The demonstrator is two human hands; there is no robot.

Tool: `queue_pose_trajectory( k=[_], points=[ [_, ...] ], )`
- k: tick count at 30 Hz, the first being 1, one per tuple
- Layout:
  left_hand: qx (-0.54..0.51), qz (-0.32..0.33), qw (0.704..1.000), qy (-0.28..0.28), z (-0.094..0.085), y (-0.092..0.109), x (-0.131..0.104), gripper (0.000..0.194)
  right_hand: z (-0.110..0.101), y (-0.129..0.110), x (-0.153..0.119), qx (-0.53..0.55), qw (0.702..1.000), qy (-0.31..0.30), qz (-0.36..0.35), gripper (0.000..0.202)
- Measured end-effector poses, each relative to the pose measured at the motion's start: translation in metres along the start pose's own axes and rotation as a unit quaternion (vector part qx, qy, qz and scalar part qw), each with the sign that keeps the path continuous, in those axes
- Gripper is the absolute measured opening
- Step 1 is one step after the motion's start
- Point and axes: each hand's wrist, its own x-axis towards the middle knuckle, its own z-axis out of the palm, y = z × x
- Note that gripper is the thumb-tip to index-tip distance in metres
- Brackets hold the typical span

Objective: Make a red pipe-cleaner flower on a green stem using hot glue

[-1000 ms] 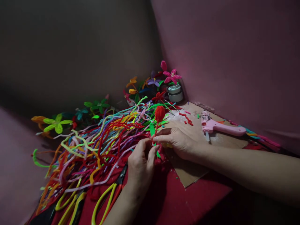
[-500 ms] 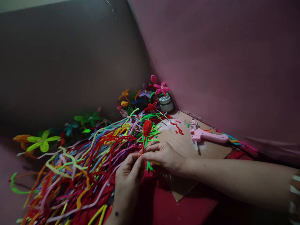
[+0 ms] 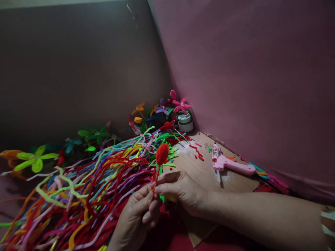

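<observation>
A red fuzzy flower bud (image 3: 162, 154) stands upright on a thin red stem between my hands. My left hand (image 3: 138, 212) pinches the lower part of the stem with thumb and finger. From the right, my right hand (image 3: 183, 190) grips the same stem just above, its fingertips close against the left ones. Green pipe cleaner pieces show behind the stem, and something yellow is partly hidden under my right hand. A pink glue gun (image 3: 230, 164) lies on the brown board (image 3: 193, 223) to the right.
A big heap of colourful pipe cleaners (image 3: 86, 188) spreads over the left. Finished fuzzy flowers (image 3: 36, 159) line the back, with a pink one (image 3: 181, 105) near a grey-white container (image 3: 185, 123) in the corner. Red scraps (image 3: 196, 152) lie on the board. Two walls meet behind.
The view has shifted, so most things sit lower in the picture. The red bud leans slightly more to the right, and my left hand's fingers have shifted around the stem.
</observation>
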Motion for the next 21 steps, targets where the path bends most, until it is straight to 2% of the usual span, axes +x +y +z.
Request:
queue_pose_trajectory(
  k=[3, 7, 9, 11, 14, 16, 18, 19, 21],
  points=[
    [-0.009, -0.01, 1.0, -0.004, 0.0, -0.001, -0.001, 0.028, -0.001, 0.0, 0.0, -0.034, 0.999, -0.023, -0.013, 0.005],
    [0.043, -0.009, 0.998, 0.04, 0.001, 0.0, -0.001, 0.029, -0.004, 0.003, 0.004, -0.06, 0.997, 0.035, -0.031, 0.009],
    [0.125, 0.038, 0.988, 0.076, 0.003, -0.001, -0.001, 0.028, -0.004, 0.003, 0.005, -0.055, 0.997, 0.056, -0.009, 0.012],
    [0.254, 0.14, 0.95, 0.113, 0.006, -0.003, -0.002, 0.022, -0.004, 0.002, 0.005, -0.048, 0.997, 0.061, 0.009, 0.014],
    [0.428, 0.316, 0.831, 0.161, 0.009, -0.011, -0.003, 0.01, -0.002, -0.002, 0.001, -0.063, 0.996, 0.057, -0.008, 0.017],
    [0.474, 0.394, 0.764, 0.19, 0.009, -0.018, -0.004, 0.009, -0.002, -0.003, 0.0, -0.088, 0.995, 0.042, -0.024, 0.018],
    [0.486, 0.432, 0.734, 0.195, 0.007, -0.022, -0.003, 0.011, -0.004, -0.002, -0.001, -0.121, 0.991, 0.026, -0.044, 0.018],
    [0.482, 0.442, 0.732, 0.193, 0.006, -0.023, -0.003, 0.012, -0.005, -0.001, 0.0, -0.142, 0.987, 0.022, -0.067, 0.018],
    [0.462, 0.443, 0.745, 0.189, 0.003, -0.022, -0.003, 0.012, -0.007, 0.001, 0.001, -0.185, 0.974, 0.019, -0.13, 0.017]
  ],
)
